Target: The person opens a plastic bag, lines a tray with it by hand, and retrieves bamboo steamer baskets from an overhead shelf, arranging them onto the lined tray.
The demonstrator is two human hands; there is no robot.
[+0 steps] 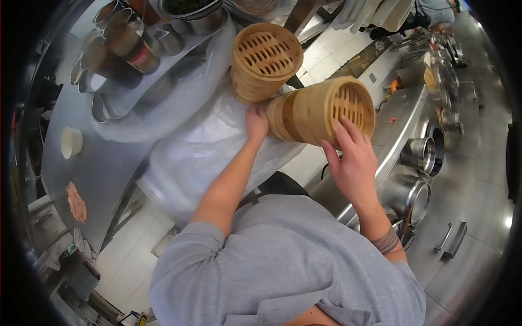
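A tilted stack of bamboo steamers [304,111] lies across my two hands, its slatted end turned to the upper right. My left hand [256,124] is closed at the lower end of this stack, its fingertips partly hidden behind the bamboo. At the other end my right hand [353,160] grips the rim, with the thumb outside and the fingers over the slats. Just beyond my left hand stands a second bamboo steamer stack [247,73], slats facing up, on a clear plastic sheet [201,146].
Metal containers and a jar with a red label [142,58] crowd the steel table at upper left. A white cup [72,142] and a pinkish cloth [76,202] lie nearer. To the right, a steel counter edge [389,157] borders several pots [408,198]. Another person [435,13] is far off.
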